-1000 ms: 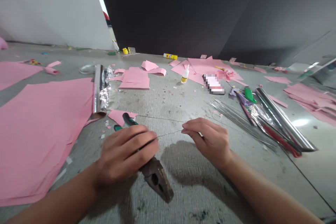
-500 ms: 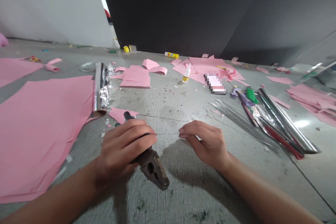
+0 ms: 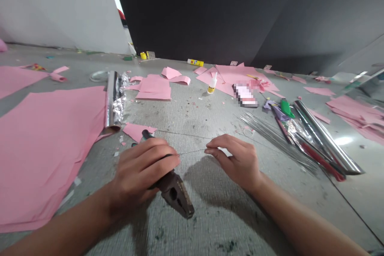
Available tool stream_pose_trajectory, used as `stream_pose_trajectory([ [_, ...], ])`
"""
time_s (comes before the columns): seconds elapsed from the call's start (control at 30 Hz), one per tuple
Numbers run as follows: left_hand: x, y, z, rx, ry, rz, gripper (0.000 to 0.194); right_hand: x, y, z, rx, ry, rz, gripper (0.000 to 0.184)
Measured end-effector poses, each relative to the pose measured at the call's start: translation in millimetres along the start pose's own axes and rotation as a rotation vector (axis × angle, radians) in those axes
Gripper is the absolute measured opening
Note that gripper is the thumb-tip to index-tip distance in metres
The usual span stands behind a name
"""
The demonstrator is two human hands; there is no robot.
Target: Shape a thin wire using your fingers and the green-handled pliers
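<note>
My left hand [image 3: 141,174] is wrapped round a pair of rusty pliers [image 3: 175,194] with green handles; the jaws point toward me, low over the grey floor. Its fingertips also pinch one end of a thin wire [image 3: 192,152]. My right hand [image 3: 237,160] pinches the other end of that wire between thumb and forefinger. The wire runs nearly level between the two hands, a short way above the floor.
A large pink paper sheet [image 3: 45,140] lies at the left beside a foil roll [image 3: 112,102]. A bundle of thin wires [image 3: 276,140], silver rolls [image 3: 325,142] and a green object [image 3: 286,108] lie at the right. A glue bottle [image 3: 212,84] and pink scraps lie further back.
The pliers' jaws have drawn in a little toward my left hand since a second ago. Both hands have stayed almost in place on the wire.
</note>
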State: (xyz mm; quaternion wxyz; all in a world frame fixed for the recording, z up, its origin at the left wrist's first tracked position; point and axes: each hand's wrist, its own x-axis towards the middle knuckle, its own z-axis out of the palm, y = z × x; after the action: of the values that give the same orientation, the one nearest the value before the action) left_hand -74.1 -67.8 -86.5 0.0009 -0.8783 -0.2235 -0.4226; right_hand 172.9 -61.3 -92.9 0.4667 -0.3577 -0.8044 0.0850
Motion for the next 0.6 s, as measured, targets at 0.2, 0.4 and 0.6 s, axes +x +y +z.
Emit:
stream_pose_trajectory([
  [0.2,-2.1,-0.9,0.7,0.001,0.003,-0.016,0.017,-2.1,2.0,0.3,0.033,-0.012,-0.032,0.012],
  [0.4,-3.8,-1.6,0.5,-0.007,-0.001,-0.027,0.017,-3.5,3.4,-0.8,0.11,-0.104,-0.056,0.019],
  [0.6,-5.5,-4.1,3.0,-0.028,-0.007,-0.059,0.017,-1.2,4.1,-4.9,0.117,-0.166,-0.095,0.023],
])
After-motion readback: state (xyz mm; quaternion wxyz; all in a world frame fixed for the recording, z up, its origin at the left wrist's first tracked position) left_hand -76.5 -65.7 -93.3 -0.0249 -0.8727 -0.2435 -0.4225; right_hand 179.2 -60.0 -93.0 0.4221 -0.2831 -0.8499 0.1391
